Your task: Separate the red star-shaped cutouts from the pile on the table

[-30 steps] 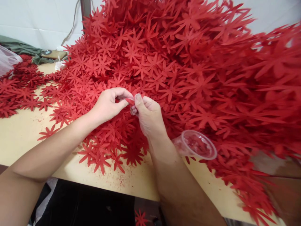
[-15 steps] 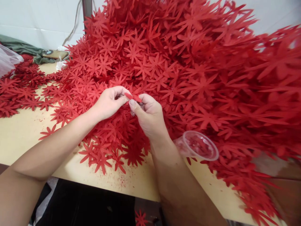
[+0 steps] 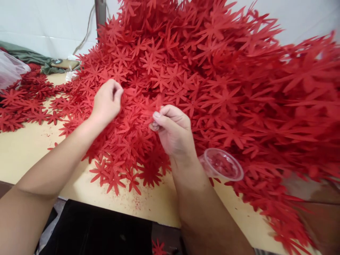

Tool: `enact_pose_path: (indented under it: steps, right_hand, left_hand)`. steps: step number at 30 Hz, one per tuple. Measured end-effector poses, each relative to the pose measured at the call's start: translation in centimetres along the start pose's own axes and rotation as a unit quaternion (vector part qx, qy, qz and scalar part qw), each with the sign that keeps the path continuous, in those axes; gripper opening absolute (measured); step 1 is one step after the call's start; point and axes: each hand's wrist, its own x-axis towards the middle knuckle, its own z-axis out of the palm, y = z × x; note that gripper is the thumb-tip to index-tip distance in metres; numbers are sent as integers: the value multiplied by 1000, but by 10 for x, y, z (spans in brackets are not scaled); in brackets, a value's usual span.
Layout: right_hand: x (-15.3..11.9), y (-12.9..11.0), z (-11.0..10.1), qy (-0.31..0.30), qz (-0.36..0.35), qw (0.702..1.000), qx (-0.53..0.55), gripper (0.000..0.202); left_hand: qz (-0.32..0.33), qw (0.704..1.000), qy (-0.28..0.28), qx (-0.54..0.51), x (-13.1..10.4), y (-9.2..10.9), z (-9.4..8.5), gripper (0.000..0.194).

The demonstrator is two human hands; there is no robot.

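My right hand (image 3: pixel 176 129) is closed in a pinch on a red flower-shaped cutout (image 3: pixel 151 110), blurred by motion, its petals pointing up and left. Something pale and rounded shows under the right fingertips; I cannot make out what it is. To the left and a little higher, my left hand (image 3: pixel 107 100) has thumb and fingers pressed together. A blurred red patch lies right by its fingertips, and whether the fingers grip it is unclear. Both hands are over a large heap of red flower-shaped cutouts (image 3: pixel 170 76) with several narrow petals each.
A clear plastic cup (image 3: pixel 224 164) with red bits inside lies tilted beside my right forearm. More red cutouts (image 3: pixel 23 102) lie at the left near a plastic bag (image 3: pixel 12 69) and green cloth (image 3: pixel 23 53). The tan table (image 3: pixel 130 203) has red crumbs near its front edge.
My hands were together on a red cutout and are now apart. The left moved left and up; the right shifted slightly right, still pinching a red cutout.
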Motion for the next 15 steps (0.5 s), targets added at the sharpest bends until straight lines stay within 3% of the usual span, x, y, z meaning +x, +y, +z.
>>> enact_pose_path:
  steps: [4,9,12,15]
  right_hand:
    - [4,2,-2,51,-2,998,25,36]
    - [15,18,-14,226,38,973,29,28]
    - [24,32,-30,304,50,951,12,21]
    - [33,50,-48,341,-46,929,-140,36]
  left_hand:
    - [-28,998,-17,-62,7,-12,-6,9]
    - [-13,998,-36,-51,4,8,-3,23]
    - [-9,999,-46,18,2,13,-29,20]
    - [-18,995,-61,78,-13,3,-76,19]
